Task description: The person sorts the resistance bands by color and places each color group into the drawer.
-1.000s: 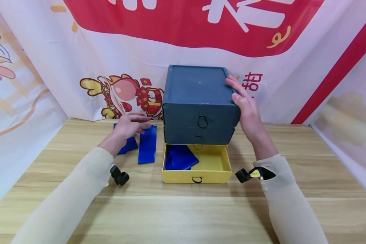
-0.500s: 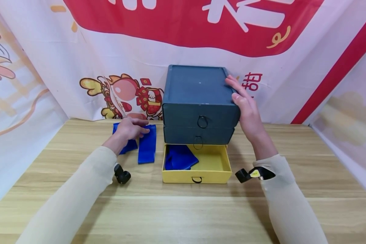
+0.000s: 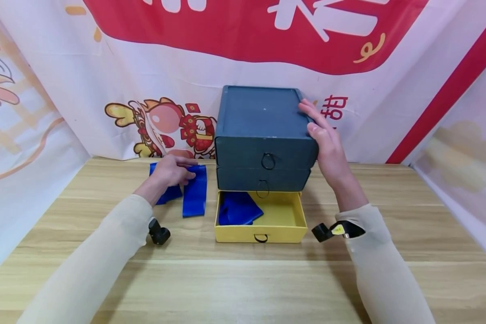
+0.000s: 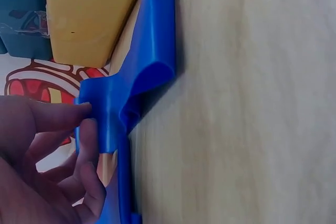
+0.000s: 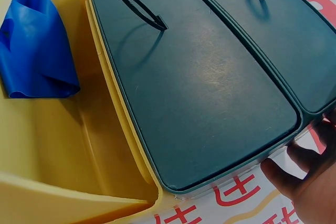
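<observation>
My left hand (image 3: 171,172) pinches the far end of a flat, glossy blue strip (image 3: 195,198) on the table. The left wrist view shows that end of the blue strip (image 4: 107,111) raised and bent between thumb and fingers. Partly under the same hand lies a second blue piece (image 3: 171,194). My right hand (image 3: 328,146) rests with extended fingers against the right side and top edge of a dark blue-green drawer box (image 3: 263,112). Below it, a yellow drawer (image 3: 281,211) is pulled out, with a folded blue piece (image 3: 239,208) in its left part.
Two dark drawer fronts with black ring pulls (image 3: 268,161) sit above the yellow drawer. Behind the wooden table (image 3: 243,288) hangs a printed red and white cloth (image 3: 166,67). Each wrist carries a small black camera (image 3: 159,231).
My left hand has come down from above the blue strips and taken hold of the right-hand strip's far end. The right hand stays against the drawer box.
</observation>
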### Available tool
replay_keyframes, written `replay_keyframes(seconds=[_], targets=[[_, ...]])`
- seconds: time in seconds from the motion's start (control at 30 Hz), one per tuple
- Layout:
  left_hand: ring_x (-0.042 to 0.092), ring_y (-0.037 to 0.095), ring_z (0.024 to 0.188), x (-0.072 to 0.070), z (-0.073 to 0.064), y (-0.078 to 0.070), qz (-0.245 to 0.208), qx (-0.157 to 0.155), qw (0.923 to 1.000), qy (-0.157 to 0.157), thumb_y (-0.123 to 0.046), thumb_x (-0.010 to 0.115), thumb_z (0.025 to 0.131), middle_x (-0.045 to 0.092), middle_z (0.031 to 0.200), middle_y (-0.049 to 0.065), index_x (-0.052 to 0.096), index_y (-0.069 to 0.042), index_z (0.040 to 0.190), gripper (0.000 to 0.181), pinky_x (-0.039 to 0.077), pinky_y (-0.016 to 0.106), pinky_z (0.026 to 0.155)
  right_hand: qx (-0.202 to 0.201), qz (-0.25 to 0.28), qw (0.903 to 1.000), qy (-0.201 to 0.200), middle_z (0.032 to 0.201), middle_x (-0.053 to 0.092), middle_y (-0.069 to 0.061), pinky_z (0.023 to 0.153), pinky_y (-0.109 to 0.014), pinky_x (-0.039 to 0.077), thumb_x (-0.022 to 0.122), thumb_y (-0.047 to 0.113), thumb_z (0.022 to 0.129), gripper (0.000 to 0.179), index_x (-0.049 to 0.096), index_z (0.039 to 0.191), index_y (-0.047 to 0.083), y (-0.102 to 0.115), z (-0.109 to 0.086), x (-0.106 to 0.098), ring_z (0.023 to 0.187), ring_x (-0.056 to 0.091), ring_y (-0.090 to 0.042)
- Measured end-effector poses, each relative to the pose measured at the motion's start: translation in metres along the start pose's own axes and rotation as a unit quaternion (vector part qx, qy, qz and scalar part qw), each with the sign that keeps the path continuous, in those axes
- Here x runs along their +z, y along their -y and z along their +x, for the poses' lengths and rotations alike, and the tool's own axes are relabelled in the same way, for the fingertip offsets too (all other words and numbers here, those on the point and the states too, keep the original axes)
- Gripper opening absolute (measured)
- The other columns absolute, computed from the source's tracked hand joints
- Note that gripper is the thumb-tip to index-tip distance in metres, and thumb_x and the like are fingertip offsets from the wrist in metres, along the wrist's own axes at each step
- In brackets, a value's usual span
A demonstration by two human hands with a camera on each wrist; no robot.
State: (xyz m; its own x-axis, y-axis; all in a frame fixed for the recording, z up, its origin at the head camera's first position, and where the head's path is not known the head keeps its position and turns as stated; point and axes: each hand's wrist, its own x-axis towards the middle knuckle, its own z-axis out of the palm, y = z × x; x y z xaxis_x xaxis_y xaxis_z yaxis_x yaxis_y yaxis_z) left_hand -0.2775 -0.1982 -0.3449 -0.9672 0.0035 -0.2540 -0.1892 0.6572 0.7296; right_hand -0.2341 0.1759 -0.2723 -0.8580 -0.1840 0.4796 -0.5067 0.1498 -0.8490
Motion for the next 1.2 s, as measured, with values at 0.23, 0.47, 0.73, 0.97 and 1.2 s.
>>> replay_keyframes(seconds=[0.23, 0.47, 0.73, 0.97, 1.2], targets=[[0.073, 0.028, 0.09, -0.002, -0.009, 0.003, 0.03, 0.036, 0.9982, -0.038, -0.014, 0.069, 0.103, 0.067, 0.134, 0.019, 0.07, -0.01, 0.14, 0.036, 0.058, 0.03, 0.078, 0.001, -0.006, 1.0, -0.001, 0.176, 0.027, 0.01, 0.133, -0.065, 0.012, 0.042, 0.037, 0.109, 0.058, 0.041, 0.165, 0.022, -0.001, 0.0, 0.0, 0.163, 0.02, -0.016], [0.074, 0.03, 0.081, 0.002, -0.024, 0.001, 0.015, 0.083, 0.9929, -0.084, -0.017, 0.071, 0.103, 0.07, 0.132, 0.016, 0.073, -0.01, 0.133, 0.032, 0.059, 0.027, 0.068, 0.004, -0.002, 1.0, -0.001, 0.176, 0.027, 0.01, 0.133, -0.065, 0.011, 0.042, 0.038, 0.109, 0.058, 0.041, 0.165, 0.022, -0.002, -0.001, -0.001, 0.163, 0.019, -0.016], [0.069, 0.031, 0.096, 0.003, -0.044, 0.004, 0.013, 0.155, 0.9782, -0.137, -0.026, 0.074, 0.101, 0.072, 0.13, 0.011, 0.077, -0.012, 0.126, 0.028, 0.056, 0.029, 0.079, 0.006, -0.008, 0.9999, -0.003, 0.176, 0.027, 0.01, 0.133, -0.065, 0.013, 0.042, 0.038, 0.109, 0.058, 0.041, 0.165, 0.023, -0.003, -0.001, -0.002, 0.163, 0.02, -0.016], [0.07, 0.027, 0.109, 0.0, -0.065, 0.003, -0.014, 0.192, 0.9646, -0.18, -0.035, 0.074, 0.101, 0.077, 0.125, 0.009, 0.078, -0.016, 0.126, 0.032, 0.056, 0.03, 0.091, 0.002, -0.004, 1.0, -0.001, 0.176, 0.027, 0.01, 0.133, -0.065, 0.012, 0.042, 0.038, 0.108, 0.059, 0.041, 0.165, 0.022, -0.002, -0.001, -0.001, 0.163, 0.02, -0.016], [0.07, 0.0, 0.09, 0.0, -0.083, -0.007, -0.066, 0.265, 0.9352, -0.226, -0.032, 0.075, 0.1, 0.08, 0.114, 0.009, 0.078, -0.017, 0.127, 0.031, 0.054, 0.007, 0.081, -0.002, -0.005, 1.0, -0.002, 0.176, 0.028, 0.01, 0.133, -0.065, 0.013, 0.042, 0.038, 0.108, 0.059, 0.041, 0.165, 0.022, -0.001, 0.0, 0.0, 0.162, 0.02, -0.016]])
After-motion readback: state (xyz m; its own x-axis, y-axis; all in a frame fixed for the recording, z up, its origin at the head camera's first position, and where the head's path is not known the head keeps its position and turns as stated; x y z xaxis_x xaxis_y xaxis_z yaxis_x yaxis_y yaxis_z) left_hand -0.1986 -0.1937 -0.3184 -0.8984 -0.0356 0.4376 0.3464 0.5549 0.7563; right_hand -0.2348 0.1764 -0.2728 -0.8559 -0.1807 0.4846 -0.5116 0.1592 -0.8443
